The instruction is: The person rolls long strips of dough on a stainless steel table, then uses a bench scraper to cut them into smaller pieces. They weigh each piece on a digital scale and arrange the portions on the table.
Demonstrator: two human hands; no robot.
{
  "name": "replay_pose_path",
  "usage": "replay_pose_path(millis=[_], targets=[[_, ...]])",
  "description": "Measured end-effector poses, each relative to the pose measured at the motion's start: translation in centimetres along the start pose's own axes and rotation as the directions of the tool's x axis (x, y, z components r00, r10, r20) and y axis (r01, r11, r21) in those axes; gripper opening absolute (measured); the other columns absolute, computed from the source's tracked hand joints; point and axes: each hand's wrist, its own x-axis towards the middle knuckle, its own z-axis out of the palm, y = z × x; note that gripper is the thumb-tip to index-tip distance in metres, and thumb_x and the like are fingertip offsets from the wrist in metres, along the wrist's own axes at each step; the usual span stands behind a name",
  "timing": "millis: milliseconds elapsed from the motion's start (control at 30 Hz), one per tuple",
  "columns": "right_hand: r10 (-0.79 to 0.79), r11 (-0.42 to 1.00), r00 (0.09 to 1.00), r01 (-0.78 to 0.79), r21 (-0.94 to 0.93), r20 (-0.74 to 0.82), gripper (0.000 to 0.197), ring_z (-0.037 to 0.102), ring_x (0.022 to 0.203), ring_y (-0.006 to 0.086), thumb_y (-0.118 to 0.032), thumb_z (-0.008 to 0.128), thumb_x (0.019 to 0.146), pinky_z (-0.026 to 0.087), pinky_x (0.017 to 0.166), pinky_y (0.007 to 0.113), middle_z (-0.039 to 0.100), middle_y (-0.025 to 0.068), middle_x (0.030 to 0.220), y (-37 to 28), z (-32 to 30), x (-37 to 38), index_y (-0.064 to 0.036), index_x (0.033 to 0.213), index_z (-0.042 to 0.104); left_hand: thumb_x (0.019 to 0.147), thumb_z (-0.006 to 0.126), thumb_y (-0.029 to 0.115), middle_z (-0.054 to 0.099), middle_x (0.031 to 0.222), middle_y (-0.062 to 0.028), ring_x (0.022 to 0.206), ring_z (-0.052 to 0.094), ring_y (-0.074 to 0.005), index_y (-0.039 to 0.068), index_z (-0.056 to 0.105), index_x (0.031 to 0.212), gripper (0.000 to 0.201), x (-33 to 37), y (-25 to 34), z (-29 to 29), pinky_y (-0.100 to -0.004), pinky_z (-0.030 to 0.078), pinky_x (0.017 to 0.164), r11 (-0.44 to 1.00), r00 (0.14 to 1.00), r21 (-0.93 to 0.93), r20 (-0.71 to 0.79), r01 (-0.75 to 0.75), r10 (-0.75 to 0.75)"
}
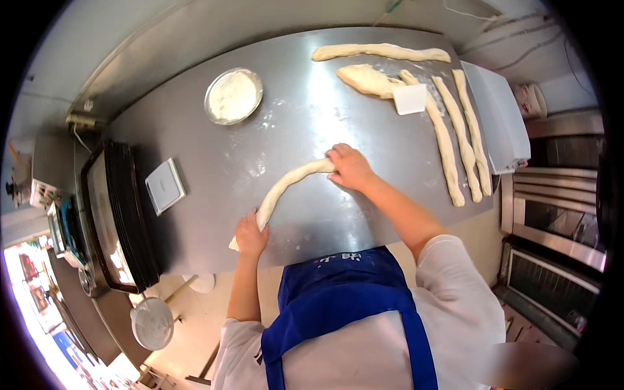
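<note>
A curved rope of pale dough (290,178) arcs over the steel table (214,201) in front of me. My left hand (251,234) is closed around its near left end, with a short tip of dough poking out past the hand. At the other end, my right hand (349,168) grips the dough with its fingers bent over it. Between the hands the rope is bare and bends away from me. Whether the middle touches the tabletop I cannot tell.
Far left holds a round bowl of flour (233,96); a small white scale (166,186) lies nearer, beside stacked dark trays (127,214). To the right lie several dough ropes (455,117), a dough lump (367,79) and a white square scraper (409,99). Ovens (556,218) stand beyond.
</note>
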Motion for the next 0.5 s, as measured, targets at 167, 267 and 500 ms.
replay_pose_path(millis=[167,267,500], targets=[[0.2,0.98,0.971,-0.199,-0.019,0.132,0.032,0.063,0.102,0.0304,-0.027,0.07,0.089,0.05,0.084,0.046,0.064,0.0091,0.104,-0.1,-0.1,-4.1,-0.0145,0.117,0.062,0.078,0.067,0.019,0.064,0.108,-0.0163,0.092,0.064,-0.0343,0.009,0.048,0.144,0.069,2.3,1.6,0.7,-0.0452,0.053,0.081,0.867,0.942,-0.498,0.306,0.035,0.138],[0.436,0.879,0.893,-0.449,0.161,0.111,0.032,0.066,0.095,0.0314,-0.029,0.071,0.088,0.052,0.081,0.044,0.068,0.0124,0.101,0.8,-1.8,-8.7,-0.0115,0.114,0.065,0.08,0.062,0.021,0.063,0.108,-0.0116,0.086,0.064,-0.0272,0.005,0.047,0.144,0.068,2.6,7.1,-2.0,-0.039,0.055,0.073,0.0,0.709,-0.723,0.677,0.691,0.197],[0.789,-0.004,0.474,-0.632,0.775,0.391,0.04,0.069,0.072,0.0186,-0.028,0.07,0.092,0.054,0.052,0.03,0.069,0.0129,0.093,6.4,-6.2,-20.1,0.0026,0.117,0.062,0.088,0.06,0.022,0.063,0.108,-0.0077,0.084,0.064,-0.0165,-0.003,0.047,0.137,0.056,8.3,16.7,-3.1,-0.0321,0.059,0.068,-0.374,0.603,-0.479,0.545,0.794,0.583]])
